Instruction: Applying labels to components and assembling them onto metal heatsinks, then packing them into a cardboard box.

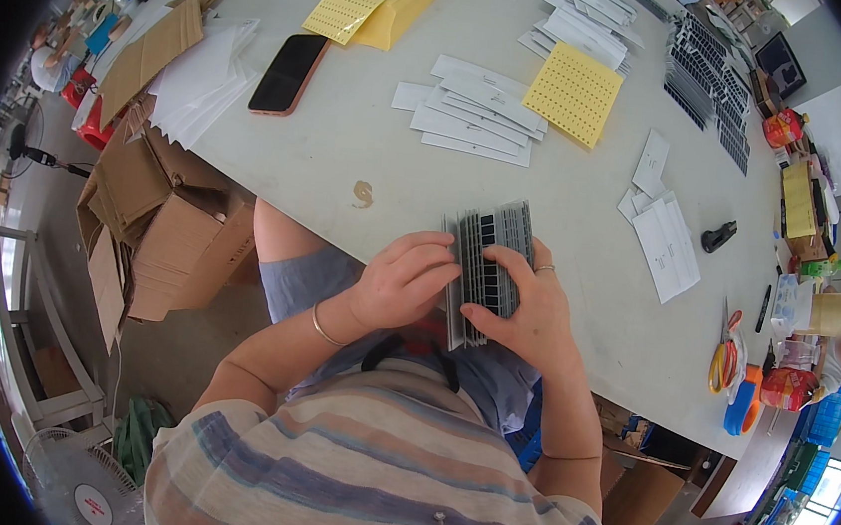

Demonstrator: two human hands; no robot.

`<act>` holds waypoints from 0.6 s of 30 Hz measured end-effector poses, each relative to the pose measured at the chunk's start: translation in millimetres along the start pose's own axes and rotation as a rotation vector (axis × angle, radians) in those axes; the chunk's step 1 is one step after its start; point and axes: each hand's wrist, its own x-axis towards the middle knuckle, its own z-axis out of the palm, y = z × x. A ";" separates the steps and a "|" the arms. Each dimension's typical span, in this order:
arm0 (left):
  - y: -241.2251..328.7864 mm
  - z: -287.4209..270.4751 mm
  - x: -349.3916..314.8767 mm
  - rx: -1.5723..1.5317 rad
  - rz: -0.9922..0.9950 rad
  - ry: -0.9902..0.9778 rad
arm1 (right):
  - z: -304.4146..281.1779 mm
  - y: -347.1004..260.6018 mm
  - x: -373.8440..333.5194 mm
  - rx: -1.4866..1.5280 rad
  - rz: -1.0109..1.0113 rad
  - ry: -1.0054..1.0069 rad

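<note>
A thick stack of thin grey cards with black rectangles [494,261] stands on edge at the table's near edge, close to my body. My left hand [404,283] presses its curled fingers against the stack's left side, where the cards fan slightly apart. From the right, my right hand [533,310] grips the same stack, thumb and index finger spread over its top edges, a ring on one finger. The lower part of the stack and some fingertips are hidden.
White printed slips [479,113] lie beyond the stack, beside a yellow dotted sheet [572,94]. A phone [289,74] is farther left. On the right are more slips [666,246], scissors [726,354] and a tape roll [743,401]. Rows of dark cards [707,73] lie far right. Cardboard boxes [178,231] stand left.
</note>
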 end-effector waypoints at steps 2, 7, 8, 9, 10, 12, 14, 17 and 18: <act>-0.7 1.1 2.9 -0.019 0.004 -0.005 | -1.7 1.2 -1.8 -0.004 0.023 0.008; -0.4 -10.8 19.0 0.048 0.006 -0.193 | 0.5 5.3 0.7 0.063 0.033 -0.023; -1.7 -15.3 24.9 0.089 0.028 -0.247 | -1.5 6.8 0.9 0.035 0.020 -0.080; -2.3 -21.5 30.2 0.149 0.041 -0.334 | -3.1 5.8 1.2 0.032 0.040 -0.055; -5.3 -24.4 36.2 0.133 0.066 -0.343 | -5.5 4.2 1.6 0.053 0.045 -0.052; -10.0 -30.8 48.7 0.221 0.136 -0.483 | -4.5 5.9 -2.9 0.081 0.051 -0.038; -13.1 -32.0 65.3 0.225 0.192 -0.528 | 0.7 15.1 -5.2 -0.031 -0.048 0.010; -16.0 -25.5 87.6 0.163 0.289 -0.550 | -7.5 10.8 -10.4 0.026 0.047 -0.140; -13.4 -25.8 99.2 0.175 0.336 -0.655 | -7.4 13.5 -13.0 0.024 0.051 -0.128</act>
